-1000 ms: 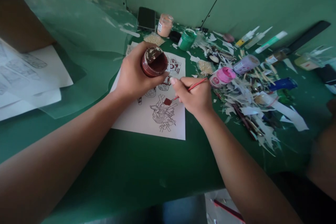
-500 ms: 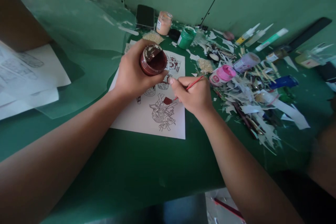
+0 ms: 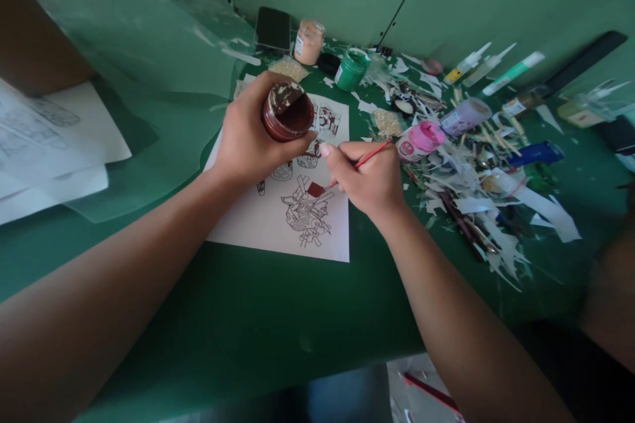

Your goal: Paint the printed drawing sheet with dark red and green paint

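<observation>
My left hand (image 3: 251, 129) is wrapped round an open jar of dark red paint (image 3: 288, 117), tilted so that its mouth shows, above the upper part of a printed sheet (image 3: 327, 238). Between the thumb and fingers of my right hand (image 3: 372, 175) is a thin red paintbrush (image 3: 370, 155). Its tip points down and left, at a dark red painted patch (image 3: 315, 190) on the line drawing (image 3: 305, 215). Whether the bristles touch the paper, I cannot tell. Other outlined figures on the sheet are partly hidden by my left hand and the jar.
Open jars of pink (image 3: 421, 141), green (image 3: 352, 69) and peach paint (image 3: 309, 41) stand beyond my hands. Paper scraps (image 3: 476, 205) and tools litter the right side. A clear plastic sheet (image 3: 163, 99) and more printed papers (image 3: 54, 145) lie left.
The brush handle leans slightly differently, and my right fingers have shifted a little. My left hand keeps hold of the jar; the view has moved very slightly.
</observation>
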### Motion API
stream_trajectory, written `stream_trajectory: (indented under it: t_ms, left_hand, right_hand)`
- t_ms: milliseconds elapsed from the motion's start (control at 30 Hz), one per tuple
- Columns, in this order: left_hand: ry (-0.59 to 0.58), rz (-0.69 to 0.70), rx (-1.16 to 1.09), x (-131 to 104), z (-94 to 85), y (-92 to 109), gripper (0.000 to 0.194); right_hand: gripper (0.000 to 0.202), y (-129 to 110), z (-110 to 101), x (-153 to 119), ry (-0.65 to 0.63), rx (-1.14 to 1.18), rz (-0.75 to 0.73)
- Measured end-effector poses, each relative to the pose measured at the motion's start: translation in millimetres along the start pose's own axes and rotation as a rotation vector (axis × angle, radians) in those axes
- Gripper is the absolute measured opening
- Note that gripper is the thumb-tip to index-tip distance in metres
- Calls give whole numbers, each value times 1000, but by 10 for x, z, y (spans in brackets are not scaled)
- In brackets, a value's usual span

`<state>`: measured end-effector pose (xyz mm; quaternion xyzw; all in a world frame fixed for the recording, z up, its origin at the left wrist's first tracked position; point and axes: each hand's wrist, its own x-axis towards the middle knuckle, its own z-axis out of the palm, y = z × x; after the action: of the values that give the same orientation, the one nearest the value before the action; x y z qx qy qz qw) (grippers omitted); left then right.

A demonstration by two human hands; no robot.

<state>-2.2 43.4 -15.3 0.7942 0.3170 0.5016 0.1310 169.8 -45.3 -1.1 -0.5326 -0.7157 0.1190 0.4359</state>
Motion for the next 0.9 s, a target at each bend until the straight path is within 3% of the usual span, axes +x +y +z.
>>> stream_trajectory:
  t_ms: [233,400,900]
  left_hand:
    - [-2,-3,-7,3,-1,9,44]
    - [26,44,-5,-2,7,-10,49]
    - [-5,6,24,-1,-3,-9,47]
  right_hand:
    - [51,39,-11,8,62,-50,6]
    - [52,22,-7,1,7,-19,-31]
    - [51,28,-1,-1,46,-1,-13]
